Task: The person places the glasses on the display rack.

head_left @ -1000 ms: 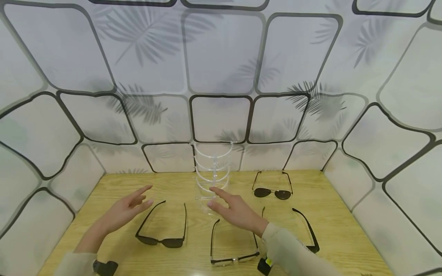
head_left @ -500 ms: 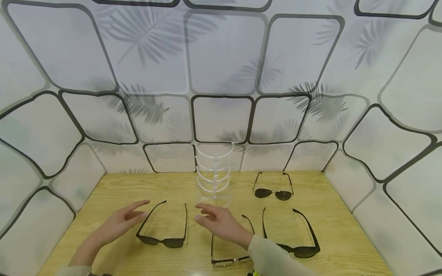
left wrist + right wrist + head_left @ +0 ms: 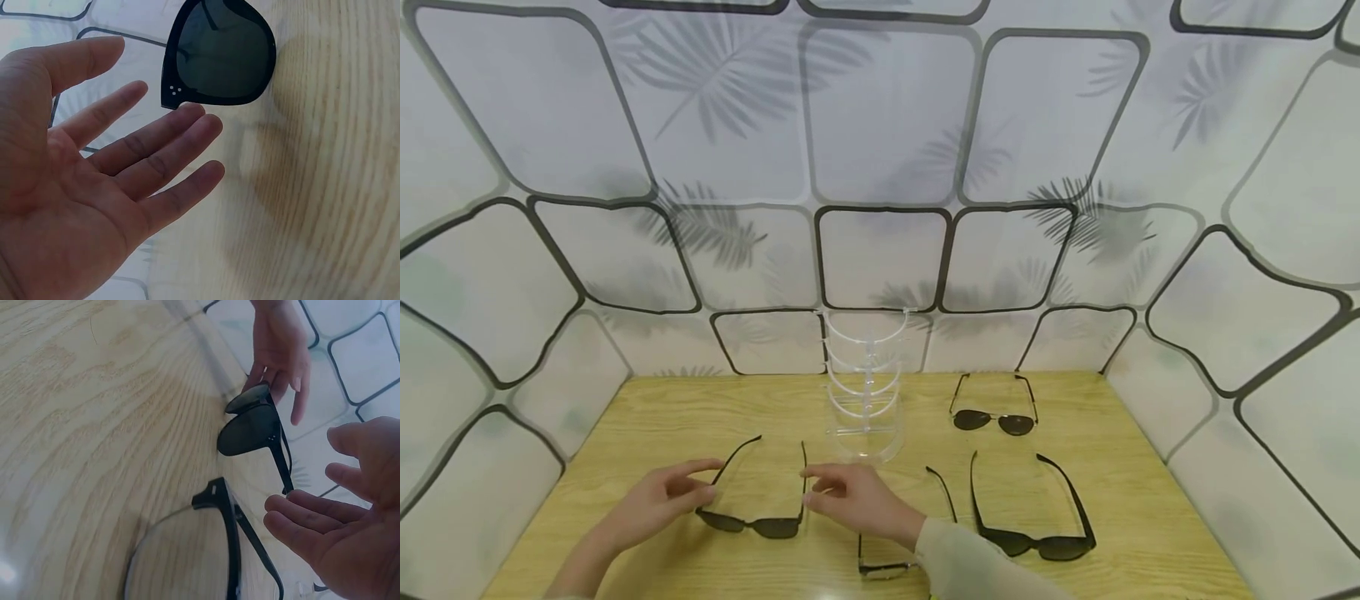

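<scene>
Black-framed sunglasses [image 3: 777, 527] lie on the table's left half, lenses toward me and temples spread away. Beside their left temple is my left hand [image 3: 647, 504], palm turned inward. In the left wrist view its fingers are extended, with the fingertips close to the corner of a dark lens [image 3: 228, 56]; contact is unclear. My right hand [image 3: 865, 500] is at the other temple, fingers slightly bent. The right wrist view shows my right hand [image 3: 350, 525] with its fingertips by the temple end, thumb apart, not pinching. Whether it touches is unclear.
A clear tiered display stand [image 3: 868, 379] stands at the back centre. Clear-lens glasses [image 3: 883, 572] lie partly under my right forearm. Larger black sunglasses [image 3: 1063, 548] are to the right, with aviator sunglasses [image 3: 973, 419] behind them. Patterned cloth walls [image 3: 880, 258] enclose the wooden table [image 3: 662, 408].
My right hand has come left and toward me, from before the stand to the sunglasses' right temple. My left hand has lowered toward the left temple. The glasses have stayed put.
</scene>
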Available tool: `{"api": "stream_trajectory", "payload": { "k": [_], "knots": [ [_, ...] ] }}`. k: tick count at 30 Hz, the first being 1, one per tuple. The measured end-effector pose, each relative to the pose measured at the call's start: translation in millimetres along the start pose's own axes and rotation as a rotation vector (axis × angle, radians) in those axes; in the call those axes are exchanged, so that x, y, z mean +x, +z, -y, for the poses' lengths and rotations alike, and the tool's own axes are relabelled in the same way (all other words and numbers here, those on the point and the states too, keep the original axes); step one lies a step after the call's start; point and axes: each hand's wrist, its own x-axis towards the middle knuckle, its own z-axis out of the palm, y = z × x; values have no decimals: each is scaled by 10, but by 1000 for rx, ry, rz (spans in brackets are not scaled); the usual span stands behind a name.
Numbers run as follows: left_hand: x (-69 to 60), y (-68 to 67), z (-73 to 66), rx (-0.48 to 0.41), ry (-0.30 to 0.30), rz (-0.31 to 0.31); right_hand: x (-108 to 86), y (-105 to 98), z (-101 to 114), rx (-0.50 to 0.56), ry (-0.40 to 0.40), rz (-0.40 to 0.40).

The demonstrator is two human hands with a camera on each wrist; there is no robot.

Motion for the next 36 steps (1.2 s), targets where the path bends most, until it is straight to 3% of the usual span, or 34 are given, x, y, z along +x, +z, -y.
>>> {"api": "stream_trajectory", "payload": {
  "k": [9, 15, 22, 36],
  "knots": [
    [-42, 18, 73, 6, 31, 12, 42, 156, -10, -49, 9, 45],
    [-48, 41, 135, 15, 33, -15, 38, 204, -26, -39, 23, 48],
    [-42, 53, 176, -6, 81, -19, 39, 239, -43, -44, 17, 47],
    [-47, 40, 190, -44, 51, -7, 73, 251, -34, -69, 16, 44]
  ]
}}
